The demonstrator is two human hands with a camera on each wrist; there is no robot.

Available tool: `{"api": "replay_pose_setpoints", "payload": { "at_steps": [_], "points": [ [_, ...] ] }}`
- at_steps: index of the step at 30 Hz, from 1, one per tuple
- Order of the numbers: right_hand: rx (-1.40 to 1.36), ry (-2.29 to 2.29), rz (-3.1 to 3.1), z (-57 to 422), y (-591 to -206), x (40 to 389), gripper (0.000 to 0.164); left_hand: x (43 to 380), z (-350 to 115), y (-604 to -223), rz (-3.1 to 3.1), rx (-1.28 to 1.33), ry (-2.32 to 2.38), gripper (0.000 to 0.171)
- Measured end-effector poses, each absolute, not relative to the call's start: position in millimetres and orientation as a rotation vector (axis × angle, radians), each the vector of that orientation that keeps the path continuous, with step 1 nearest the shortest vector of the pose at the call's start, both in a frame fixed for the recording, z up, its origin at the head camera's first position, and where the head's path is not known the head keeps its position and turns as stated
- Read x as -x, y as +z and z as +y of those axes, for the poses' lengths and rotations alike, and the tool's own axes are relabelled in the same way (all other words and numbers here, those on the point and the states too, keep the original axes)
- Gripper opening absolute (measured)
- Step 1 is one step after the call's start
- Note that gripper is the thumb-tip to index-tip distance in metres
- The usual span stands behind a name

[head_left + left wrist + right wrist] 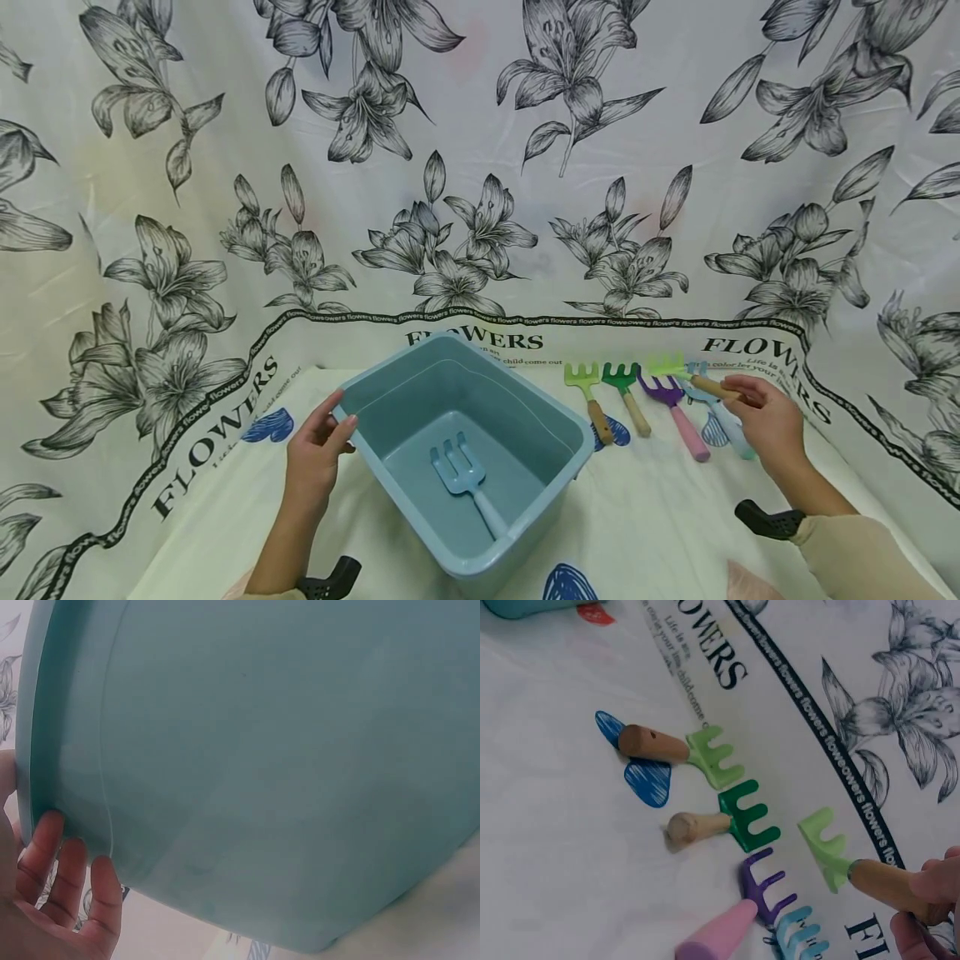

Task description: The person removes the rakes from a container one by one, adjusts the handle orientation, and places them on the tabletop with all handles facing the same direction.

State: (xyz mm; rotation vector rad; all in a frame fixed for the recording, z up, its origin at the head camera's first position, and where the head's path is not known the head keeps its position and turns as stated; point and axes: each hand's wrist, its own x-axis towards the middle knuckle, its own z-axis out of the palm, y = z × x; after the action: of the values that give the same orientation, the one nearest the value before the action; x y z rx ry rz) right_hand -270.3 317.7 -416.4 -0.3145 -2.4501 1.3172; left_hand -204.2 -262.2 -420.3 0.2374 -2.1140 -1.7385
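My left hand (315,450) grips the rim of a blue-grey plastic bin (577,433) at its left corner, thumb on the inner side in the head view. The left wrist view shows fingers curled at the bin's outer wall (247,772). Inside the bin lies a light blue toy hand rake (459,471), its handle leaning toward the near corner. My right hand (772,421) pinches the wooden handle of a light green hand rake (826,851). That rake is held above the cloth, its tines pointing left.
Right of the bin, a row of hand rakes lies on the white cloth (630,508): light green (582,379), dark green (622,379), purple with a pink handle (686,429), and light blue (799,934). A flower-print curtain (480,167) rises behind.
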Motion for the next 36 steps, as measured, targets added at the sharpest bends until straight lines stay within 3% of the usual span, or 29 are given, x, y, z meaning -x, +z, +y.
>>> {"api": "replay_pose_setpoints", "payload": {
  "at_steps": [7,17,36],
  "points": [
    [0.488,1.53,-2.382,343.2,-427.7,270.0,0.039,203.5,-262.1,-418.9,-2.117,-0.233,-1.748,0.056],
    [0.61,1.587,-2.267,369.9,-437.2,265.8,0.027,203.3,-262.2,-418.7,-2.117,-0.237,-1.754,0.058],
    [0.917,1.58,-2.097,405.3,-465.4,261.1,0.036,202.9,-261.7,-419.7,-2.098,-0.227,-1.76,0.055]
  ]
}}
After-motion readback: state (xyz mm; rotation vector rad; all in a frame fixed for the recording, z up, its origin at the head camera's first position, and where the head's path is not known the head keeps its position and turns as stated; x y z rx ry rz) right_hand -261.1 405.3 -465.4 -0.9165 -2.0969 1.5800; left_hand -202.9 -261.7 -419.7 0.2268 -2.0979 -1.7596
